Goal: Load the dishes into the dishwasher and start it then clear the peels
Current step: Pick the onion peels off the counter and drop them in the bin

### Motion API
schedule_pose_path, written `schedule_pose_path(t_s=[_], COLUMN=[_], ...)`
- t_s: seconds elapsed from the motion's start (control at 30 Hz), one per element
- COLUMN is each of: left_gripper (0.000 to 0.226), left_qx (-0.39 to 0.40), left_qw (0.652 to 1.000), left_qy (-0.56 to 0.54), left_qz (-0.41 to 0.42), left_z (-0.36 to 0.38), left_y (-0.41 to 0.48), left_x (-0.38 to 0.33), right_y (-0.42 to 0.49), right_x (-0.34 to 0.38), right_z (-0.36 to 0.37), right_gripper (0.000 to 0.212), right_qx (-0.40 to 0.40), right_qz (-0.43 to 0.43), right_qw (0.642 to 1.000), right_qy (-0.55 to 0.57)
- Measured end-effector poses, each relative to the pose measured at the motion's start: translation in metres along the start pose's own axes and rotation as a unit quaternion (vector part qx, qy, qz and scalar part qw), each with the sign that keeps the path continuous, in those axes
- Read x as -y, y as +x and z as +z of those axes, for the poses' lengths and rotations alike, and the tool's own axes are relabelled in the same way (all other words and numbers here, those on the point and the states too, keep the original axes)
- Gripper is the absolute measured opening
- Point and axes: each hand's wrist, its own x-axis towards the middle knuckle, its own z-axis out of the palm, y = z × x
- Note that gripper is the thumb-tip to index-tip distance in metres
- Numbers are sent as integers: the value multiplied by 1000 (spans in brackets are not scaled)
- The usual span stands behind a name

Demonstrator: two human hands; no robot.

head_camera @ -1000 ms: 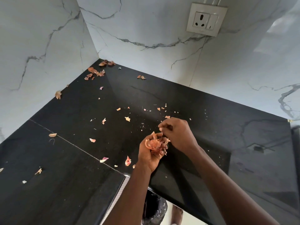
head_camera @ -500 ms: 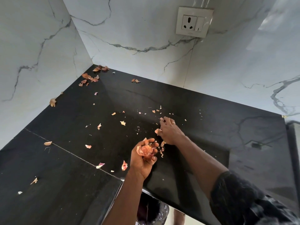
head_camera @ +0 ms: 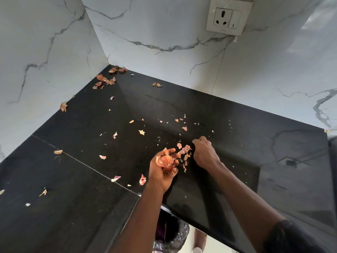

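Observation:
Thin orange-pink onion peels lie scattered over the black countertop (head_camera: pixel 237 136). My left hand (head_camera: pixel 162 172) is cupped palm up and grips a bunch of gathered peels (head_camera: pixel 166 160). My right hand (head_camera: pixel 206 153) rests on the counter just right of it, fingers curled down on the surface beside a few loose peels (head_camera: pixel 185 149). Whether it pinches any peel is hidden. More peels sit in the far corner (head_camera: pixel 106 80), and single pieces lie near the seam (head_camera: pixel 142 179).
White marble walls meet in the corner at the back left. A wall socket (head_camera: pixel 228 17) is mounted above the counter. Below the counter's front edge a black bin bag (head_camera: pixel 175 234) shows. A seam crosses the countertop at the left.
My right hand left the cupped left hand and went down onto the counter to its right. The left hand kept its bunch of peels. The view shifted slightly.

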Motion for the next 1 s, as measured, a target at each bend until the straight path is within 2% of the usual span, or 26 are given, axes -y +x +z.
schedule_pose_path(t_s=[0.13,0.3,0.5,0.83,1.0], left_gripper=[30,30,27,27,29], left_qx=[-14,-32,-50,-37,-23], left_qw=[1000,999,999,999,999], left_qy=[5,6,16,26,28], left_qz=[1,5,7,8,11], left_z=[0,-8,-19,4,9], left_y=[-1,-2,7,24,25], left_x=[-2,-7,-10,-16,-17], right_y=[23,92,157,112,69], right_x=[18,24,23,18,3], right_z=[1,-15,-24,-11,-8], right_gripper=[36,28,38,37,47], right_qx=[2,-51,-21,-14,16], right_qz=[-39,-58,-85,-245,-277], right_qw=[999,997,994,961,955], right_qy=[16,-5,-70,-128,-108])
